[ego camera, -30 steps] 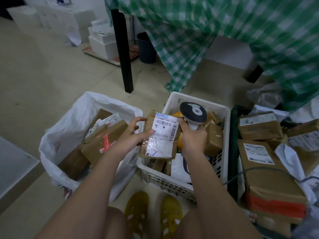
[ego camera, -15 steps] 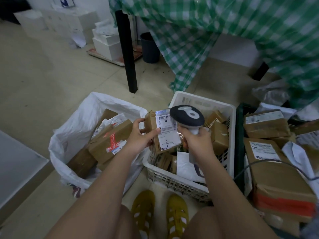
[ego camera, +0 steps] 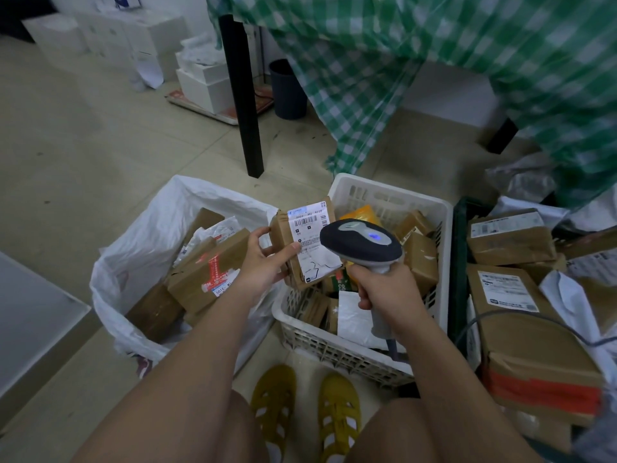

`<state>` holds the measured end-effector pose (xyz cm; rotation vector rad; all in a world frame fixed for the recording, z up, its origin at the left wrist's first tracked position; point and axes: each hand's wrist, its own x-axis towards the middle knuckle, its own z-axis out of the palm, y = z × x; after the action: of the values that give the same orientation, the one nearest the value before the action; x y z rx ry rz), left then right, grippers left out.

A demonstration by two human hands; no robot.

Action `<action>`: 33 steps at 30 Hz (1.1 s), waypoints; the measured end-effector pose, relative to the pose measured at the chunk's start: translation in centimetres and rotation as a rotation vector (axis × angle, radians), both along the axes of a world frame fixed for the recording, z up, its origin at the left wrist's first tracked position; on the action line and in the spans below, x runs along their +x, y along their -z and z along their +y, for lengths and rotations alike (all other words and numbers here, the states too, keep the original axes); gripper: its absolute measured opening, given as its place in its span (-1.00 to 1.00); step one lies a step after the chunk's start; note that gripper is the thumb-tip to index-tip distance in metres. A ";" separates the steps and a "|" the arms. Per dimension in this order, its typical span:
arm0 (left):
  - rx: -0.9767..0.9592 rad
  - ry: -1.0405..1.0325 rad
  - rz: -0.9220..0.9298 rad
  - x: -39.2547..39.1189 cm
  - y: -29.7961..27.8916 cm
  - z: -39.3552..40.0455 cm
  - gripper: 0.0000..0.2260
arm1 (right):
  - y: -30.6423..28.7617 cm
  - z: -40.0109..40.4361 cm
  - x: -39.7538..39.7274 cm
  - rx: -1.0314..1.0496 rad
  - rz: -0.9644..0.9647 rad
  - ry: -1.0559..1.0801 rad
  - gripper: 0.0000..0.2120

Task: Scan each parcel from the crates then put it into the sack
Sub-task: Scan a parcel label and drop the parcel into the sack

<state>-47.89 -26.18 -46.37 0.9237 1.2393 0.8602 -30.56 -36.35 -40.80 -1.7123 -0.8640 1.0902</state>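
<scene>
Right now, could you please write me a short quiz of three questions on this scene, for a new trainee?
1. True or false: the right hand grips the scanner.
2. Where is the parcel in the left hand? A) inside the sack B) held up above the near edge of the white crate C) on the floor
3. Fill in: the light on top of the scanner glows ____.

Key: 1 true; 2 B; 3 blue
</scene>
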 end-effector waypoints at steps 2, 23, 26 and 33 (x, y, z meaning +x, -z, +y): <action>0.002 0.000 0.003 0.0 0.1 0.1 -0.39 | 0.0 0.0 0.0 0.007 0.002 -0.006 -0.80; 0.416 -0.545 0.500 -10.7 -1.5 5.3 -0.24 | 3.1 8.2 -5.7 0.059 -0.041 0.090 -0.92; 0.535 -0.466 0.790 -11.8 -1.2 8.3 -0.23 | 3.4 10.4 -6.4 0.060 -0.089 0.066 -0.91; 0.339 0.135 1.352 -13.8 5.9 10.7 -0.22 | 5.9 13.5 -7.8 0.005 -0.178 -0.007 -0.84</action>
<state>-61.71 -15.52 -52.31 1.9878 2.1337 0.2401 -38.32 -22.86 -46.68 -1.8239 -0.9828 0.9498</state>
